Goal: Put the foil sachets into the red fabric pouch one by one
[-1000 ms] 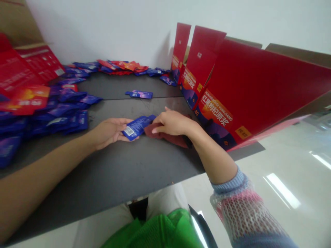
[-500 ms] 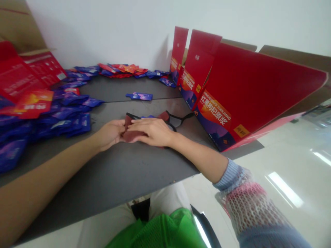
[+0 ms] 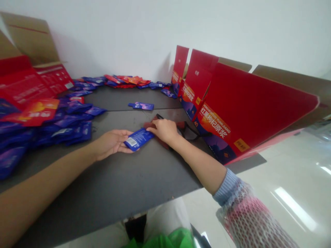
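Note:
My left hand [image 3: 113, 143] grips the barcode end of a blue pouch [image 3: 138, 138], its thumb on top and fingers beneath. Bent over a reddish-brown cloth piece with black straps [image 3: 181, 125] is my right hand [image 3: 165, 131], fingers closed on it. Its fingertips also meet the pouch's far end. Part of the cloth is hidden under that hand, and its exact kind I cannot make out. A single blue pouch [image 3: 142, 106] lies flat on the grey table beyond both hands.
Blue pouches [image 3: 67, 120] are heaped at the left, before an open red carton [image 3: 23, 82]. More blue and red pouches [image 3: 126, 81] line the wall. Open red cartons [image 3: 248, 106] stand along the right. The grey table [image 3: 103, 186] ends close to my lap.
The blue pouch has come into view in my left hand, which has let go of the cloth. My right hand has shifted right with the cloth. The camera view has tilted up slightly.

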A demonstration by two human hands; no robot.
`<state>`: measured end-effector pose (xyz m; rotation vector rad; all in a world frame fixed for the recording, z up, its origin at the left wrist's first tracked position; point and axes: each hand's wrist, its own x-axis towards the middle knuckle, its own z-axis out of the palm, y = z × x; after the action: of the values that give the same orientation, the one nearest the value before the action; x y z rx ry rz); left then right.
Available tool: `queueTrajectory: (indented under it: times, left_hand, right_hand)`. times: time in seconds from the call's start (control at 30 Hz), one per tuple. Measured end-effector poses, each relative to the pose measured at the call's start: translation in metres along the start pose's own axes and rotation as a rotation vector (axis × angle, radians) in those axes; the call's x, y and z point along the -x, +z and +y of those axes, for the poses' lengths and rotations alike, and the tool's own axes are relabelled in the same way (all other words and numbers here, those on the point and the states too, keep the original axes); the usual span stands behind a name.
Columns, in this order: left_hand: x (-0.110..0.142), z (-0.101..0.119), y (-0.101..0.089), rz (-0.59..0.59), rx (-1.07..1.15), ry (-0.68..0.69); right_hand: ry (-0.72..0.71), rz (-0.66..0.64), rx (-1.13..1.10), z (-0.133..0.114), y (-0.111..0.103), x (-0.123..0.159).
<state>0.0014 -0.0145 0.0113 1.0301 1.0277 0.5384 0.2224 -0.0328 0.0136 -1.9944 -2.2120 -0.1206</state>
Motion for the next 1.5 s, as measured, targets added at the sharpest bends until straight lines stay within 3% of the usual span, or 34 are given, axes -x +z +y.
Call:
queueTrajectory:
  times: [0.1,0.2,0.3,0.4,0.47,0.6,0.77,0.97,1.17,1.37,1.5]
  left_hand:
    - [-0.001,-0.004,-0.001,-0.014,-0.03,0.021]
    - [-0.004,-0.011,0.0,0.028,-0.073,0.105]
    - [-0.003,-0.016,0.005,0.086,-0.1,0.19]
    - [0.0,-0.015,0.01,0.102,-0.083,0.197]
    - [0.001,-0.014,0.013,0.113,-0.065,0.183]
    - [-0.004,-0.009,0.011,0.079,-0.025,0.139]
    - [-0.015,-0.001,-0.007,-0.129,0.031,0.014]
    - [-0.014,0.003,-0.01,-0.069,-0.039,-0.027]
    - [-0.008,0.0,-0.006,-0.088,-0.073,0.025]
    - [-0.011,-0.011,-0.004,0.032,-0.083,0.083]
    - [-0.012,-0.01,-0.004,0.004,-0.113,0.088]
  right_hand:
    - [0.174,0.009,0.005,0.006,-0.003,-0.002]
    - [0.264,0.103,-0.055,0.008,-0.013,0.005]
    - [0.227,0.29,-0.188,0.005,-0.027,0.018]
    - [0.033,0.403,-0.325,-0.003,-0.035,0.029]
    - [-0.16,0.338,-0.393,-0.011,-0.032,0.034]
    - [-0.464,0.074,-0.346,-0.028,-0.009,0.035]
    - [-0.566,0.013,-0.288,-0.031,0.006,0.031]
    - [-0.704,-0.087,-0.363,-0.022,-0.013,0.029]
    - [-0.548,-0.282,-0.17,-0.021,-0.051,0.047]
    - [-0.176,-0.12,0.047,-0.012,-0.046,0.042]
    - [-0.012,-0.003,0.071,0.001,-0.039,0.029]
